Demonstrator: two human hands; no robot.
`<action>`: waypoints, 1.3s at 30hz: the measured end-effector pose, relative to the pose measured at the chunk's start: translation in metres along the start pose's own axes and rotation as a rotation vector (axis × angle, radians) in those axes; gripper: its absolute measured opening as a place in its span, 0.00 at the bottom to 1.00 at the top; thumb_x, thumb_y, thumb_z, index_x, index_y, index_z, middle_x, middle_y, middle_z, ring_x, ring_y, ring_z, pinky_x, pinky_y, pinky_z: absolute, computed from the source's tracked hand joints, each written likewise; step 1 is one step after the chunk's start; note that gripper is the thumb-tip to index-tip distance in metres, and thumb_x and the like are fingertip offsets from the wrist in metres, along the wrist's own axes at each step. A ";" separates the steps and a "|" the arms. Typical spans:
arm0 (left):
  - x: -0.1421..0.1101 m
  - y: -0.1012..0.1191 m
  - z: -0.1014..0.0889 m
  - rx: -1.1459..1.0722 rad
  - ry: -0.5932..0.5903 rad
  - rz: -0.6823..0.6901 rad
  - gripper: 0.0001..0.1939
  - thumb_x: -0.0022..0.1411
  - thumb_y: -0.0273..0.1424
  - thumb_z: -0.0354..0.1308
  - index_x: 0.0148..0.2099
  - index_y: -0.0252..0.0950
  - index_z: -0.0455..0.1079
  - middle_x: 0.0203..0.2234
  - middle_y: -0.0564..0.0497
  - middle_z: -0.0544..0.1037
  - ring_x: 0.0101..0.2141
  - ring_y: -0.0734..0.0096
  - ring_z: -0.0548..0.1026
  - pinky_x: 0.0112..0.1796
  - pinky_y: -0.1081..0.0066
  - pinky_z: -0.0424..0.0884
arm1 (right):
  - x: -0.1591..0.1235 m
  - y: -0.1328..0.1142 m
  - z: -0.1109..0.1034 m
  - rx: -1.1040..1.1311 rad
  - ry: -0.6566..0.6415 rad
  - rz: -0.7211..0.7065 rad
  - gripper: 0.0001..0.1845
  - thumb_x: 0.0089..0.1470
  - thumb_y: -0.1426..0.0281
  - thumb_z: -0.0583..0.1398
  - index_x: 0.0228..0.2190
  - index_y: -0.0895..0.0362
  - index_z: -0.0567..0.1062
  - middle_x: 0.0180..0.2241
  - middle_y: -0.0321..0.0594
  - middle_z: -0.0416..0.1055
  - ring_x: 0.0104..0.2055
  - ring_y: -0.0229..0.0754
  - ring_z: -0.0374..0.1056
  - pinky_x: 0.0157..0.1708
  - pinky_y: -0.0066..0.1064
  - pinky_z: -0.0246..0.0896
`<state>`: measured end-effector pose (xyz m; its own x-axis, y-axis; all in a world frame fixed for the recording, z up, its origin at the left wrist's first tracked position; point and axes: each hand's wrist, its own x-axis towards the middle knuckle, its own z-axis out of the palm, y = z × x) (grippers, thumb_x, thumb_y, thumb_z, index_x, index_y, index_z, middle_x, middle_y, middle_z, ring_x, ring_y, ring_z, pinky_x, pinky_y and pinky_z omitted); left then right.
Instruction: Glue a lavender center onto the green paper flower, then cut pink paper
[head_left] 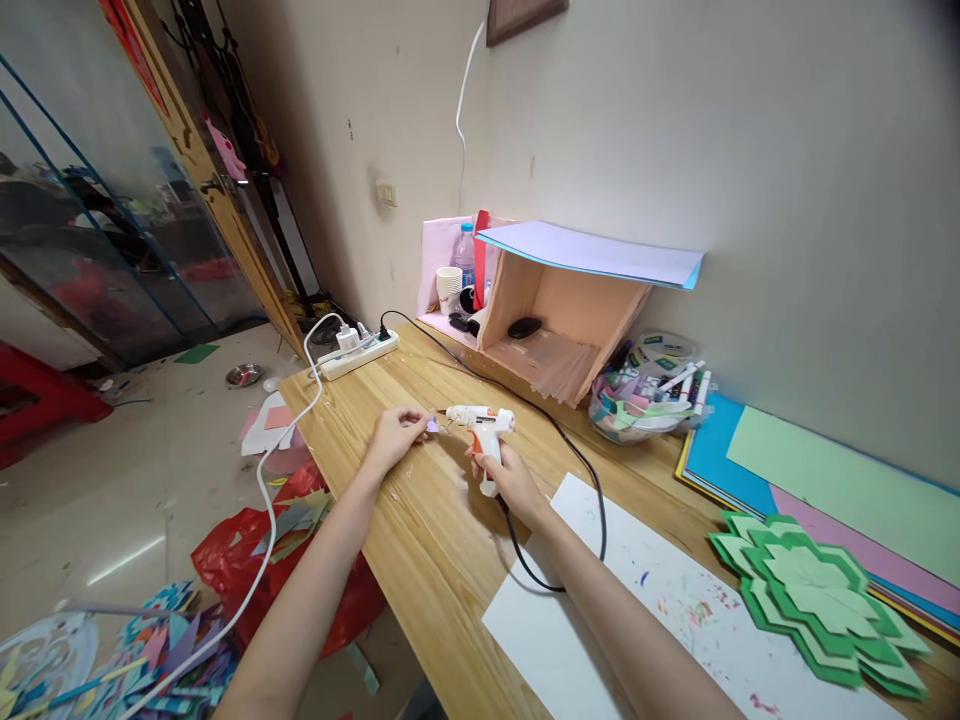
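Observation:
My right hand [510, 480] is wrapped round the handle of a white hot glue gun [487, 425] with an orange trigger. Its nozzle points left, towards my left hand [399, 437]. Between the fingertips of that hand is a small piece of purple paper [433, 425], pinched just beside the nozzle tip. A black cord [592, 470] runs from the gun's handle in a loop over the table. Whether glue is on the paper is too small to tell.
A white power strip [360, 356] lies at the table's far left edge. Behind stand an open wooden box [555, 340] and a clear tub of markers [630, 410]. To the right are a stained white sheet [570, 620], green layered paper leaves [817, 590] and coloured paper [840, 460].

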<state>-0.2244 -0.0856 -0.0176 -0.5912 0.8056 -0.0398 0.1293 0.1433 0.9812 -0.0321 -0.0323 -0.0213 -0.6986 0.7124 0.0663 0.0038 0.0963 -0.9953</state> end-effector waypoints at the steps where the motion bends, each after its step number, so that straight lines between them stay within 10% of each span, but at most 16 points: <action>1: 0.000 0.000 0.000 0.004 -0.009 0.000 0.15 0.42 0.37 0.63 0.28 0.30 0.71 0.15 0.51 0.73 0.17 0.75 0.70 0.20 0.77 0.64 | 0.000 0.001 0.000 0.002 -0.002 0.007 0.09 0.49 0.67 0.52 0.28 0.60 0.69 0.21 0.35 0.65 0.26 0.37 0.61 0.28 0.28 0.55; 39: -0.003 0.001 0.001 0.027 -0.049 0.043 0.13 0.43 0.37 0.62 0.28 0.30 0.71 0.17 0.50 0.74 0.18 0.75 0.71 0.21 0.77 0.65 | -0.002 -0.003 0.000 -0.137 0.003 0.024 0.08 0.46 0.68 0.52 0.20 0.57 0.63 0.19 0.33 0.60 0.23 0.36 0.56 0.25 0.27 0.51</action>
<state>-0.2211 -0.0872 -0.0164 -0.5449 0.8385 -0.0072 0.1758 0.1226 0.9768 -0.0311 -0.0342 -0.0187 -0.6953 0.7174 0.0434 0.1179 0.1734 -0.9778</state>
